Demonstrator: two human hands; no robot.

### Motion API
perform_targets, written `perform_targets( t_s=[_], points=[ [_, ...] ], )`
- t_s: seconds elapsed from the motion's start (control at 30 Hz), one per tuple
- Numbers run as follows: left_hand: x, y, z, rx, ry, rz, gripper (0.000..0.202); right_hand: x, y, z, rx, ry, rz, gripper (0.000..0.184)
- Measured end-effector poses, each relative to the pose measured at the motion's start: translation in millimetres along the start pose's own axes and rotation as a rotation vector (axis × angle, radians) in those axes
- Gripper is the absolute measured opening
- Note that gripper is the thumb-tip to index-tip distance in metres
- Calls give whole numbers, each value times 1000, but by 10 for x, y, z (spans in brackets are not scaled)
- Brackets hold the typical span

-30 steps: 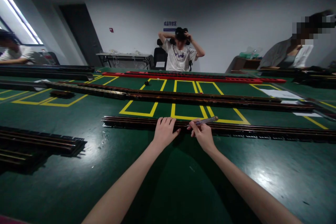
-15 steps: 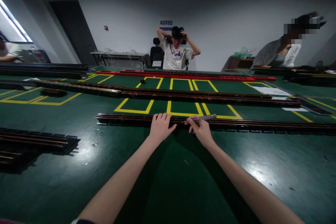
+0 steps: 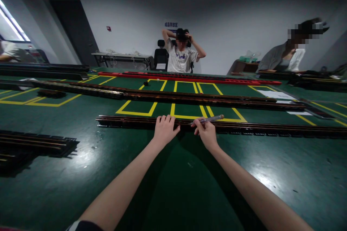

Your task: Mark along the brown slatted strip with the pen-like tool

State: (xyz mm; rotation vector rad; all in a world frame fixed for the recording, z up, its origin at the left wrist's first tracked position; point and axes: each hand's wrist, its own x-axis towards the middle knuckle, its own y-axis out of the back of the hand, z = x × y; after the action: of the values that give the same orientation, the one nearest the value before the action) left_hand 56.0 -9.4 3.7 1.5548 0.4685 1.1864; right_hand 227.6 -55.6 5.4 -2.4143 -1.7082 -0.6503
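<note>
Left hand: the left hand [image 3: 164, 130] is laid on the long dark rail [image 3: 271, 129], palm down. The fingers are kept side by side over the top of the rail and the thumb is spread toward the right. The rail is pressed on, not enclosed.
Right hand: the right hand [image 3: 206, 133] is placed just beside the left one, at the near edge of the same rail.
Grip of right hand: a slim tool [image 3: 210, 119] is pinched between thumb and fingers, like a pen is held.
Slim tool: it is held nearly flat above the rail, with the thin tip pointed left, toward the left hand. Whether the tip is touching the rail cannot be told.
Rail: it is laid across the green table [image 3: 189, 187], from left to right, near the yellow boxes [image 3: 137, 113] marked on the surface.
Other rails: a second dark row [image 3: 189, 98] is seen behind, a red strip [image 3: 189, 78] further back, and a stack of rails [image 3: 35, 144] at the left.
Papers: white sheets [image 3: 273, 94] are laid at the far right.
People: one person [image 3: 180, 57] is seated across the table with both arms raised to the head; another person [image 3: 284, 57] is bent over the table at the right.
</note>
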Motion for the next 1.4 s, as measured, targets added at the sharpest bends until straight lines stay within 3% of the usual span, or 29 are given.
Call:
perform_targets(
  t_s=[0.13,0.63,0.97,1.17,1.4],
  points=[
    [-11,-2,-5,4,-10,15,42,6,6,11,23,-41,65,50],
    [-28,-13,3,7,-10,44,42,43,117,30,-34,-11,-101,45],
    [-16,8,-12,-25,-15,-7,41,26,83,2,28,-40,-61,48],
    [-15,1,-20,-25,-17,1,40,28,93,24,68,-70,61,49],
    [-12,20,-12,-10,-16,-6,41,35,100,69,37,-57,-25,44]
  ],
)
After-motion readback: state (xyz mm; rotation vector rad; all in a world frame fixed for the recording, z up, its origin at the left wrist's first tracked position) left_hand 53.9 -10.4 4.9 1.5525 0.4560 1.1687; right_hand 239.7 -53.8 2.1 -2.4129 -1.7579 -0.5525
